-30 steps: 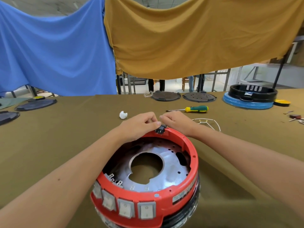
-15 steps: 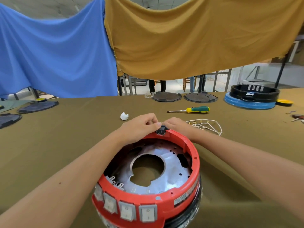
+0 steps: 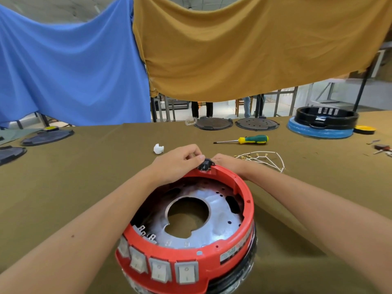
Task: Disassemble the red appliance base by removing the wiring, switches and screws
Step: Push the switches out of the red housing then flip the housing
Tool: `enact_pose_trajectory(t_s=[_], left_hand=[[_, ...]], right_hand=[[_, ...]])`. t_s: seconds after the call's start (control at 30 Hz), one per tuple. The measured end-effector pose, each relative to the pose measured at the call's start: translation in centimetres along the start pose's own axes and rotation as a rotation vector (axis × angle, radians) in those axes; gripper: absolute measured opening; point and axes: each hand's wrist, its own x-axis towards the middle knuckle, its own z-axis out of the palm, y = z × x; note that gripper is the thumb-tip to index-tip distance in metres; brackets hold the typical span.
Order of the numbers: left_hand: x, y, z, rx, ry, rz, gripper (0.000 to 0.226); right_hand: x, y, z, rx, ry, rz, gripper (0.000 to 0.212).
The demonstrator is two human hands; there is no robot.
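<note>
Red base (image 3: 212, 257): mid-surface, row of switches (image 3: 161, 267) facing the camera.
Black socket (image 3: 205, 163): on the base's far rim, unchanged.
Left hand (image 3: 180, 161): grip pinching the socket.
Right hand (image 3: 228, 163): slid lower behind the rim, grip hidden.
Wiring (image 3: 263, 158): already out, beyond the base.
Meaning: socket still resisting, probably.

Wide table (image 3: 84, 187) draped in olive-brown cloth. On it: red appliance base (image 3: 191, 230) near the front edge; white wiring bundle (image 3: 261, 158), green-and-yellow screwdriver (image 3: 244, 140) and small white piece (image 3: 158, 148) mid-table; dark round plates (image 3: 213, 123) along the far edge and far left; black ring on blue base (image 3: 324, 122) at far right.
</note>
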Motion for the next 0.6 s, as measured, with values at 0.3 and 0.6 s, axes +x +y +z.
enact_pose_trajectory(t_s=[0.3,0.6], left_hand=[[-0.3,0.2,-0.1,0.047,-0.002,-0.021,0.022],[-0.2,0.0,-0.4,-0.099,0.029,-0.041,0.026]], right_hand=[[-1.4,0.3,0.1,0.144,0.644,0.066,0.035],[-5.0,-4.0,-1.2,0.261,0.904,-0.240,0.020]])
